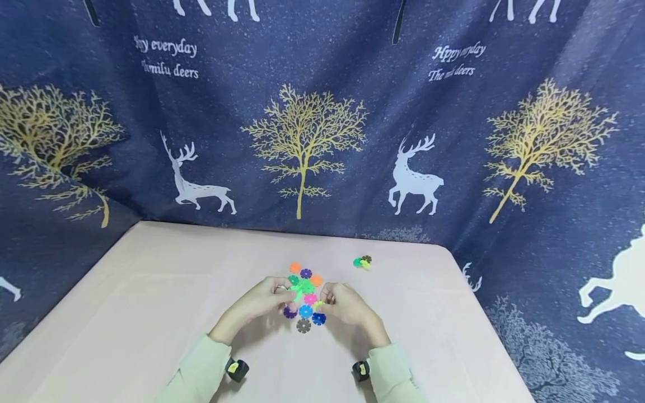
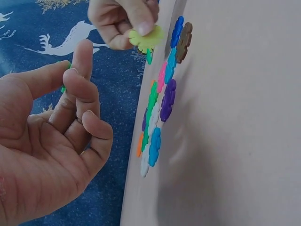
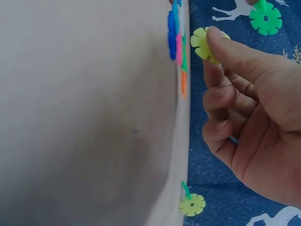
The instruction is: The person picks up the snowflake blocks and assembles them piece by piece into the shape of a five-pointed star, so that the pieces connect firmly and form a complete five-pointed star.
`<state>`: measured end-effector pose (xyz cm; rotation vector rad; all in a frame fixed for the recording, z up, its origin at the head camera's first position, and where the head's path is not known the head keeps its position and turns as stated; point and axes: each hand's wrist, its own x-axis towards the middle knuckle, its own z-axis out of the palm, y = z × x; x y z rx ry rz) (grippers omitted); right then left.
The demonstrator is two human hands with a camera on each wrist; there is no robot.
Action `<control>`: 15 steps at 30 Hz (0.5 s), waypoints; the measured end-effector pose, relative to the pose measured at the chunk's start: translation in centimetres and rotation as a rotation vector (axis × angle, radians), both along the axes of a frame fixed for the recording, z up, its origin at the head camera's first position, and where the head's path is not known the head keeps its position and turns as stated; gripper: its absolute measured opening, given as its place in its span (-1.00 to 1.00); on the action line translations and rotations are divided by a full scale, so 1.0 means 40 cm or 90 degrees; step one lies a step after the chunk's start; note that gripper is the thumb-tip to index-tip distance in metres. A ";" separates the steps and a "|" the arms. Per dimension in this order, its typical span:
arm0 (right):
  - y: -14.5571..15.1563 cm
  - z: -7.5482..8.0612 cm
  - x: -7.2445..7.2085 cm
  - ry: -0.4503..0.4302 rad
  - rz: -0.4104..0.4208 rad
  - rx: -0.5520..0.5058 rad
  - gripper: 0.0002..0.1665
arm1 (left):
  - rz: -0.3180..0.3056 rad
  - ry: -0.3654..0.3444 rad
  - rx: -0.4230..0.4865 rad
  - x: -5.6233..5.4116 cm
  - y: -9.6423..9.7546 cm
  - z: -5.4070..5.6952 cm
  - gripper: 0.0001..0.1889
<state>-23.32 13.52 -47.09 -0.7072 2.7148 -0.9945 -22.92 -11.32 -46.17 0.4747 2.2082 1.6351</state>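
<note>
Yellow snowflake disc (image 3: 202, 44): right hand (image 1: 347, 305), thumb-and-finger pinch near rim. Green snowflake disc (image 3: 266, 26): left hand (image 1: 267, 298), same pinch; presumably leaves most of each disc free. Disc cluster (image 1: 310, 299) on table (image 1: 151, 308) between hands; disc pile (image 1: 365, 265) at cluster's 2 o'clock, apparently kept clear.

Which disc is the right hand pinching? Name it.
The yellow disc held aloft; the other yellow disc sits farther away; the left hand holds something green.
</note>
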 end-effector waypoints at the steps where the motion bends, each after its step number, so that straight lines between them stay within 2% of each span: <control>1: -0.004 0.003 0.000 0.001 -0.003 -0.006 -0.80 | 0.001 0.001 0.000 0.001 -0.003 0.000 -0.82; 8: -0.016 0.031 0.005 0.026 0.001 -0.025 -0.81 | -0.005 0.006 0.006 0.003 -0.006 0.000 -0.81; 15: -0.021 0.042 0.005 0.043 0.011 -0.029 -0.77 | -0.013 0.003 0.008 0.001 -0.005 -0.006 -0.81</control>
